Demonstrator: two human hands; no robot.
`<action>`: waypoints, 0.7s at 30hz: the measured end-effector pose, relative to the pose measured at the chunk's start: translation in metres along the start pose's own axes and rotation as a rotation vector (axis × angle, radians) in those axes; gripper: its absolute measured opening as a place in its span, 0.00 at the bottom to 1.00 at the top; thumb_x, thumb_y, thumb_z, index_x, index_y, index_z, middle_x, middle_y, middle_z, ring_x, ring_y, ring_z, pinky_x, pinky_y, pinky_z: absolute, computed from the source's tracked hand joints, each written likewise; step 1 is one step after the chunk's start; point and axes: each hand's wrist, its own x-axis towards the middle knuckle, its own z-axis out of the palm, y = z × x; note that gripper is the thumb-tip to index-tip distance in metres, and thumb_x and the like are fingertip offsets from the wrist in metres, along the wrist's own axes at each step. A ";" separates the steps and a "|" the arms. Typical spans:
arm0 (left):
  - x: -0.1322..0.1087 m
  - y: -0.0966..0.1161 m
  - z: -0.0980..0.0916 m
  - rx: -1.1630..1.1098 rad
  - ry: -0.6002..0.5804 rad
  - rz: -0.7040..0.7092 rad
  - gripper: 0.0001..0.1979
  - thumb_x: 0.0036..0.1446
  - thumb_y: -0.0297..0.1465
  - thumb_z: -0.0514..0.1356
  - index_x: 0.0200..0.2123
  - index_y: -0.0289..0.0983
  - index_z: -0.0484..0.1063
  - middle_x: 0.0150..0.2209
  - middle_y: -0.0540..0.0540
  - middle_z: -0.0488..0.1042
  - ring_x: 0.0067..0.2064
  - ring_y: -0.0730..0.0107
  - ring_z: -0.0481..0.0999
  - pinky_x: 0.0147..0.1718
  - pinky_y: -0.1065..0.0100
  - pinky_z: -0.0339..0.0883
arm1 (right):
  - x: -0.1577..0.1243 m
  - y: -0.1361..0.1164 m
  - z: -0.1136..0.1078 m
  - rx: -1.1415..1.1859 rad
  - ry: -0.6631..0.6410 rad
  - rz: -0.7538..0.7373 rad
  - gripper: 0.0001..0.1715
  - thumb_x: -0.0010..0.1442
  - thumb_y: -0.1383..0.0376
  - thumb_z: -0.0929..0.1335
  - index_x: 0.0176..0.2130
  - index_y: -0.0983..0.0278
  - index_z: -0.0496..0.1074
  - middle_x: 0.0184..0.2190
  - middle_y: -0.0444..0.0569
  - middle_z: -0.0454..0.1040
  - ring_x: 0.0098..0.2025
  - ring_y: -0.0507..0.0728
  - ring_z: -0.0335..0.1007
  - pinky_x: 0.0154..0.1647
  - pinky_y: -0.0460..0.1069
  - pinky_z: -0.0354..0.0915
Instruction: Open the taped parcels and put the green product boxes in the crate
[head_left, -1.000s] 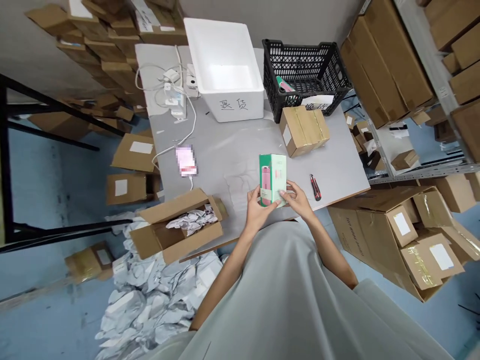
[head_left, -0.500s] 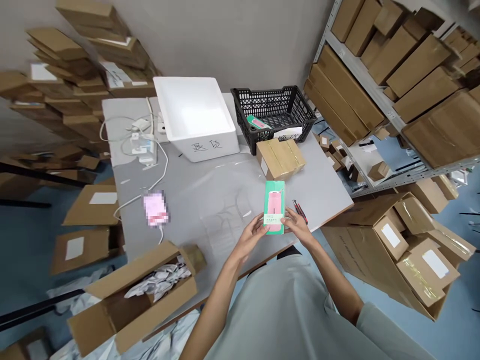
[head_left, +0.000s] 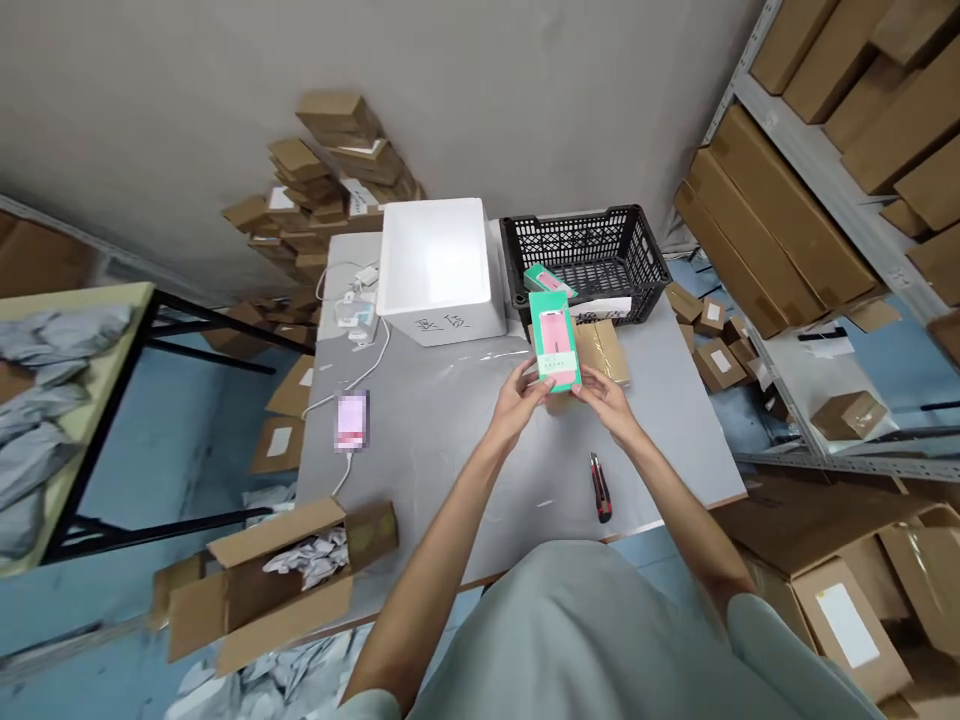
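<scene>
Left hand (head_left: 517,402) and right hand (head_left: 609,402) hold a green-and-pink box (head_left: 555,342) between them, each gripping one side of its lower end, with the thumbs on the front. It is held up over the tabletop (head_left: 442,440), in front of the near side of a black crate (head_left: 637,275), and partly hides a taped carton (head_left: 609,350). Inside the crate, at its left, lies a smaller-looking green-and-pink packet (head_left: 546,280); a white label (head_left: 604,308) is on the crate's near wall. Just beside the crate, to its left, stands a white tub (head_left: 442,325) with handwriting on its front. Nearer the person, below the right hand, lies a red-and-black cutter (head_left: 600,488). At the left, a white cable (head_left: 375,362) runs near a pixelated device (head_left: 351,420). An open carton (head_left: 285,620) with crumpled paper (head_left: 319,558) inside sits at the tabletop's near left corner.
</scene>
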 end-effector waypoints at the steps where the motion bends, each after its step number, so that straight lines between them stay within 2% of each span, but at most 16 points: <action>1: 0.017 0.006 0.006 0.003 0.017 0.013 0.41 0.64 0.47 0.76 0.73 0.41 0.69 0.65 0.34 0.81 0.64 0.47 0.84 0.62 0.47 0.82 | 0.020 -0.007 -0.003 0.007 0.003 -0.005 0.42 0.52 0.47 0.86 0.60 0.59 0.82 0.56 0.54 0.86 0.55 0.64 0.85 0.65 0.61 0.78; 4: 0.071 0.025 0.020 -0.006 0.089 0.025 0.34 0.66 0.43 0.75 0.70 0.39 0.73 0.59 0.35 0.85 0.59 0.52 0.86 0.60 0.49 0.83 | 0.080 -0.030 -0.006 0.012 0.017 -0.004 0.35 0.54 0.50 0.86 0.56 0.59 0.82 0.50 0.51 0.88 0.52 0.62 0.86 0.61 0.59 0.81; 7: 0.129 0.044 0.029 -0.021 0.164 0.017 0.28 0.67 0.39 0.75 0.64 0.35 0.75 0.55 0.37 0.85 0.52 0.59 0.87 0.57 0.52 0.85 | 0.139 -0.055 -0.002 -0.006 0.066 0.017 0.25 0.58 0.57 0.84 0.51 0.61 0.82 0.41 0.47 0.87 0.43 0.57 0.85 0.55 0.55 0.83; 10: 0.181 0.062 0.036 -0.044 0.215 -0.004 0.25 0.69 0.37 0.73 0.63 0.34 0.74 0.51 0.38 0.85 0.45 0.66 0.87 0.55 0.53 0.85 | 0.194 -0.079 0.004 -0.031 0.111 0.038 0.14 0.62 0.63 0.82 0.45 0.62 0.81 0.36 0.44 0.84 0.36 0.53 0.82 0.49 0.51 0.83; 13: 0.222 0.076 0.043 -0.028 0.245 -0.020 0.26 0.68 0.36 0.74 0.63 0.33 0.74 0.50 0.38 0.84 0.45 0.66 0.86 0.57 0.54 0.83 | 0.239 -0.098 0.005 -0.049 0.178 0.065 0.12 0.64 0.66 0.80 0.47 0.63 0.80 0.34 0.43 0.82 0.35 0.52 0.81 0.47 0.50 0.83; 15: 0.236 0.078 0.045 -0.008 0.249 -0.037 0.25 0.66 0.36 0.76 0.61 0.34 0.76 0.50 0.36 0.84 0.50 0.60 0.87 0.58 0.52 0.82 | 0.256 -0.100 0.001 -0.063 0.263 0.080 0.17 0.65 0.67 0.78 0.53 0.64 0.79 0.34 0.41 0.80 0.35 0.52 0.80 0.46 0.50 0.83; 17: 0.237 0.070 0.040 0.019 0.253 -0.011 0.23 0.67 0.37 0.75 0.60 0.35 0.77 0.54 0.34 0.84 0.55 0.55 0.86 0.60 0.49 0.81 | 0.259 -0.091 -0.008 -0.069 0.301 0.064 0.20 0.65 0.65 0.78 0.56 0.63 0.78 0.36 0.41 0.81 0.36 0.52 0.80 0.45 0.50 0.82; 19: 0.222 0.047 0.029 0.065 0.267 0.069 0.21 0.68 0.37 0.72 0.60 0.37 0.79 0.59 0.35 0.83 0.61 0.53 0.85 0.64 0.47 0.79 | 0.248 -0.070 -0.022 -0.070 0.268 0.019 0.18 0.65 0.63 0.78 0.53 0.62 0.79 0.39 0.44 0.82 0.38 0.53 0.81 0.47 0.51 0.81; 21: 0.193 0.013 0.013 0.134 0.303 0.137 0.19 0.67 0.35 0.70 0.59 0.37 0.79 0.62 0.35 0.83 0.64 0.52 0.82 0.67 0.46 0.76 | 0.225 -0.040 -0.040 -0.084 0.233 -0.016 0.14 0.63 0.61 0.77 0.48 0.61 0.79 0.42 0.46 0.84 0.41 0.55 0.82 0.51 0.52 0.80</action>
